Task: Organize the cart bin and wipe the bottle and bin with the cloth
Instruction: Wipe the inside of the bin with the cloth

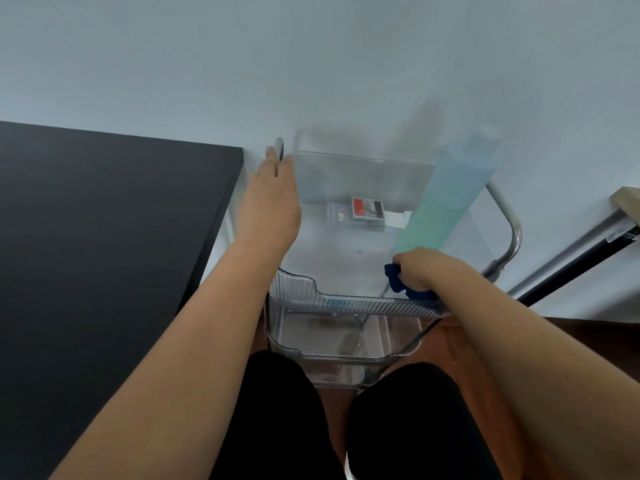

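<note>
Counting one translucent blue-green liquid bottle (446, 195) over the clear ribbed plastic bin (349, 301): my right hand (420, 268) grips one dark blue cloth (398, 277); left hand (273, 199) pinches the cart's grey metal post (279, 148).

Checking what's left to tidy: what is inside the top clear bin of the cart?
Inside the top bin stand a tall bottle of blue-green liquid and a small clear box with a red label. The right hand and blue cloth hide the bottle's base.

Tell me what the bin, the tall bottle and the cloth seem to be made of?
Bin: apparently clear hard plastic, ribbed and glossy. Bottle: probably translucent plastic, with blue-green liquid showing through. Cloth: dark blue soft fabric, bunched in the right hand.
</note>
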